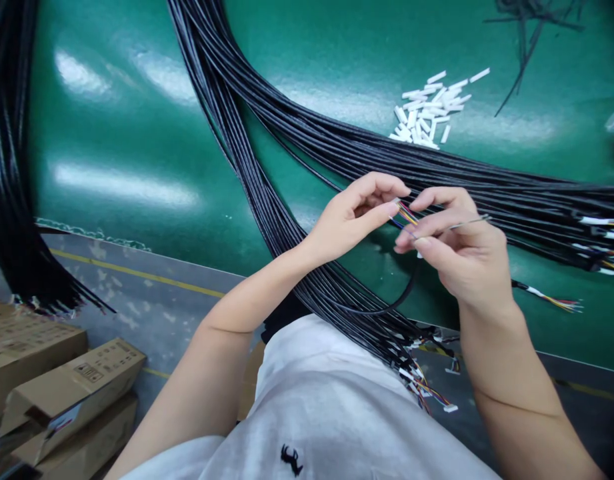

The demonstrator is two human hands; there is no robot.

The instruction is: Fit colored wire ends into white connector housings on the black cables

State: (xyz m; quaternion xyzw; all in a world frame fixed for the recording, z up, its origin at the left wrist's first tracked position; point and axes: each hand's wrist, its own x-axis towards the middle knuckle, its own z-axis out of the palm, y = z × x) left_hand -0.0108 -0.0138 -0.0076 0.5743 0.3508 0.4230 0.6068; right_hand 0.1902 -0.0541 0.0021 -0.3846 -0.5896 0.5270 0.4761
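Note:
My left hand (359, 212) pinches a small white connector (395, 201) between thumb and fingertips. Thin coloured wires (407, 215) run from that connector toward my right hand (461, 240), whose fingers are closed around them. A thin dark strip (471, 223) sticks out across the right fingers; its kind is unclear. Below the hands a single black cable (411, 287) curves down and left. Under my left forearm lies a bundle of black cables (267, 207), its ends showing coloured wires and white connectors (451, 408) near my body.
A second black cable bundle (347, 137) crosses the green table (137, 147) behind my hands. Short white tubes (429, 110) lie in a pile beyond it, with dark thin strips (529, 33) at upper right. Another bundle (9, 167) hangs off the left side, above cardboard boxes (81, 373).

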